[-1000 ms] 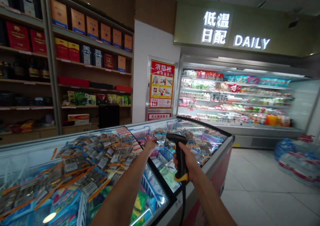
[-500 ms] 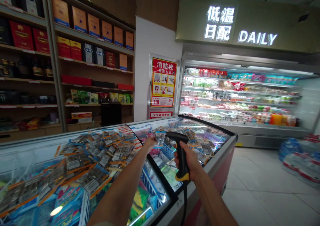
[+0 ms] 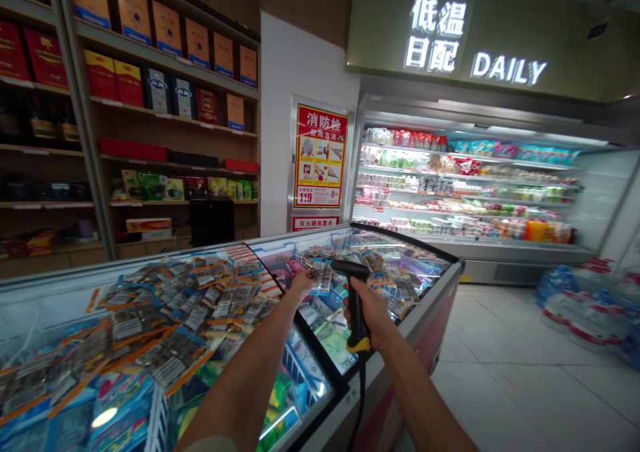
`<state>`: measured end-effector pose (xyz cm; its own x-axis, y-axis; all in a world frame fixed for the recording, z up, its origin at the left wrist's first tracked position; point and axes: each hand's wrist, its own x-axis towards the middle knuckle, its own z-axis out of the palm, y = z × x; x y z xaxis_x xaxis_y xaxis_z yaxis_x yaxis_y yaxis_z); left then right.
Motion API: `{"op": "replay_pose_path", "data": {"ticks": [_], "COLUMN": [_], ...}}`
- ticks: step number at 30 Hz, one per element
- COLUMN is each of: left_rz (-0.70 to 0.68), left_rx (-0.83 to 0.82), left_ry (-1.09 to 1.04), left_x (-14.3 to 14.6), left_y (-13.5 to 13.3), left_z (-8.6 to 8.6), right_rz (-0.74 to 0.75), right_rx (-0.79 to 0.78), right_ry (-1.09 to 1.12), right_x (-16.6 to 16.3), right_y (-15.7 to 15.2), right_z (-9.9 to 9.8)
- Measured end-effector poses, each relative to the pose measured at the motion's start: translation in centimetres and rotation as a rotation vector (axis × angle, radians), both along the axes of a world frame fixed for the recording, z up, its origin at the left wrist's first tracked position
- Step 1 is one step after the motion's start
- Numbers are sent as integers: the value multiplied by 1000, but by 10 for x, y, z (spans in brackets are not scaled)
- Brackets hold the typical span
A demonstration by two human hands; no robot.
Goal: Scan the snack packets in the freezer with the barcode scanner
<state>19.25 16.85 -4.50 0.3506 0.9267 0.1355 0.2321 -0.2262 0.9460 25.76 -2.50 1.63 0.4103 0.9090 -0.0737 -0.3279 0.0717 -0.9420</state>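
Observation:
My right hand is wrapped round the handle of a black and yellow barcode scanner, whose head points left and whose cable hangs down. Just left of the scanner head, my left hand is closed on the edge of a small snack packet with a pale label. Many similar packets with orange and blue edges lie heaped on the glass top of a chest freezer. More packets lie beyond and right of the scanner.
Shelves of boxed goods stand at the left. A red fire-hydrant notice hangs on the wall. A lit open refrigerator fills the back right. Bottled-water packs stand on the tiled floor at the right.
The whole view has shifted slightly, so the surroundings sit a little further left and higher. Both hands keep their hold, and the scanner still faces the packet from close by.

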Motion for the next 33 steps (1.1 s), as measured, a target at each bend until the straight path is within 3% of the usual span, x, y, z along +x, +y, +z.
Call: {"op": "replay_pose_path", "data": {"ticks": [4, 20, 27, 33], "left_rz": [-13, -2, 10, 1], "left_rx": [24, 59, 19, 10], "left_ry": [10, 16, -49, -122], "left_x": [6, 10, 8, 11], "left_y": [2, 9, -1, -8], "left_z": [-2, -10, -4, -11], "right_rz": [-23, -58, -63, -43], "right_rx": [-59, -31, -69, -23], "right_ry": [-35, -6, -27, 65], "right_x": [-4, -7, -3, -2], "right_y": [1, 1, 4, 5], "right_z": [1, 4, 4, 1]}}
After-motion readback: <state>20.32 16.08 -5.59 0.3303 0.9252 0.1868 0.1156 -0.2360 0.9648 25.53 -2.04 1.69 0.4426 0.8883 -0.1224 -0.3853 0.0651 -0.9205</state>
